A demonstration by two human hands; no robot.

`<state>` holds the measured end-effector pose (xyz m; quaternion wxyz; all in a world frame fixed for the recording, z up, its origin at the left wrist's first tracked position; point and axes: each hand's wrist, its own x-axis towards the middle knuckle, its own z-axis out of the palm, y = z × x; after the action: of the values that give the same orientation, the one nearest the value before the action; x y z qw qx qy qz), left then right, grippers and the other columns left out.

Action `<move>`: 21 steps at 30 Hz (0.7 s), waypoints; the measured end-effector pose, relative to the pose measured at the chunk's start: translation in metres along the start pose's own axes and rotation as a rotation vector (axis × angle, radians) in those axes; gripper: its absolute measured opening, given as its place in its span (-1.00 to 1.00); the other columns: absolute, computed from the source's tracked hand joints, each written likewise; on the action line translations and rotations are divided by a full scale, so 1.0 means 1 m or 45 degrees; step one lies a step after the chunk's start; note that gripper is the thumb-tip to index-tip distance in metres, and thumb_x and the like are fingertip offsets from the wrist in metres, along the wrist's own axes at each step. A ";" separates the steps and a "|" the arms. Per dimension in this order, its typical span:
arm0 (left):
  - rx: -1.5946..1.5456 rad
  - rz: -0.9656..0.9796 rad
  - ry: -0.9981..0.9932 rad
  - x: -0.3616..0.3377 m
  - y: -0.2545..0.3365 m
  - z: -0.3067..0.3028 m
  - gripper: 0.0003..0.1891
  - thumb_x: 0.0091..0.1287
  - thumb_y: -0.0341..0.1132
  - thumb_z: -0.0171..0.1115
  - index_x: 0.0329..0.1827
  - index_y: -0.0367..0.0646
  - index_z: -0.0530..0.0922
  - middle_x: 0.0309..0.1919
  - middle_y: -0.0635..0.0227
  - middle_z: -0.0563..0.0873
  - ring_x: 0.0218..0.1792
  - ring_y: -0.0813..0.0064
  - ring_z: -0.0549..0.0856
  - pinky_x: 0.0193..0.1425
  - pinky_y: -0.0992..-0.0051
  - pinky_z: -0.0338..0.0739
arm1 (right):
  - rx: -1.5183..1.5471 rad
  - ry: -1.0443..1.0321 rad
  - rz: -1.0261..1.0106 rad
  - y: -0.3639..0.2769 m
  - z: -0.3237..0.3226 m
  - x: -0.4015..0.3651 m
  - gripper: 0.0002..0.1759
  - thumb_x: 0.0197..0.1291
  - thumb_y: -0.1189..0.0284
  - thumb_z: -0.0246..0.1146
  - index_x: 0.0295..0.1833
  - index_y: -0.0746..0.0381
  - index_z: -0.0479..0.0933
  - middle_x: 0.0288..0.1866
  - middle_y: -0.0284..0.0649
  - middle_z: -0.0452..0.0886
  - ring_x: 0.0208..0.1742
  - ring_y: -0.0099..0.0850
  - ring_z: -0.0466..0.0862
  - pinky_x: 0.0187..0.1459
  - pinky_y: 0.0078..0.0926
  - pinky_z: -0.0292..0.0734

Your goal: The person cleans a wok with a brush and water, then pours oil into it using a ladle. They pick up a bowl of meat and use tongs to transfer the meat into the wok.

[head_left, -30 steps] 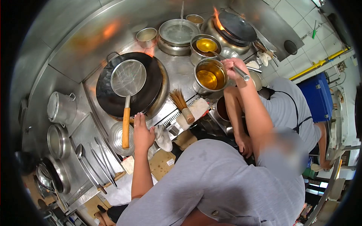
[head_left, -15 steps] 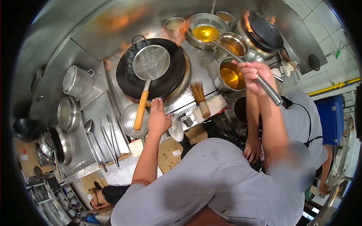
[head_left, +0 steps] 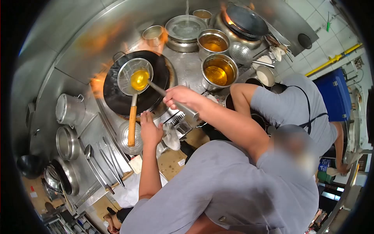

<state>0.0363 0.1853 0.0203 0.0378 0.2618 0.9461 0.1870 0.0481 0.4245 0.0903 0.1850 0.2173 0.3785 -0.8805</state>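
Note:
My right hand [head_left: 181,98] is closed around the metal handle of a ladle [head_left: 156,89]. Yellow oil shows in the ladle's bowl, which is over a round mesh strainer [head_left: 125,74] with a wooden handle. That strainer lies across a black wok [head_left: 159,70], its handle pointing toward me. At the wok's near rim is my left hand [head_left: 151,130], fingers stretched out, just right of the strainer's handle. A pale rag [head_left: 171,137] hangs beside its thumb, and a perforated skimmer [head_left: 126,140] lies to its left.
Flames rise around the wok and by a second black pan [head_left: 245,21] at the back. Pots of oil [head_left: 208,87] stand to the right, near a water-filled basin [head_left: 186,29]. Another person [head_left: 298,101] bends at the right. Tongs and ladles [head_left: 97,167] lie on the left counter.
My right hand has swung left with the ladle, from the basin and pots to above the strainer. My left hand stays by the wok's rim. The view has shifted right.

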 end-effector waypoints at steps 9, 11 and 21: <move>-0.034 0.009 -0.006 0.002 -0.005 0.004 -0.12 0.26 -0.26 0.50 0.61 -0.42 0.30 0.62 -0.12 0.34 0.66 -0.08 0.27 0.72 0.14 0.22 | -1.630 0.311 -0.578 -0.002 -0.038 -0.025 -0.28 0.09 0.61 0.28 0.46 0.39 0.49 0.21 0.21 0.72 0.25 0.08 0.72 0.29 -0.22 0.59; -0.008 -0.002 -0.021 0.002 -0.002 0.002 -0.12 0.28 -0.26 0.49 0.62 -0.42 0.29 0.61 -0.14 0.34 0.65 -0.09 0.28 0.72 0.14 0.23 | -1.492 0.468 -0.734 -0.005 -0.046 -0.037 -0.33 0.15 0.59 0.25 0.46 0.40 0.49 0.22 0.21 0.71 0.26 0.09 0.71 0.29 -0.18 0.59; 0.079 -0.031 -0.017 0.003 0.010 0.002 -0.10 0.28 -0.26 0.49 0.62 -0.46 0.25 0.60 -0.22 0.33 0.65 -0.13 0.27 0.71 0.13 0.24 | -1.577 1.043 -0.942 -0.055 -0.120 -0.058 -0.28 0.20 0.54 0.28 0.53 0.41 0.42 0.24 0.30 0.68 0.29 0.14 0.70 0.37 -0.14 0.56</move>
<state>0.0388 0.1961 0.0220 0.0382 0.2526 0.9543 0.1552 0.0991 0.5592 0.0785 -0.1828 0.2410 0.8793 -0.3680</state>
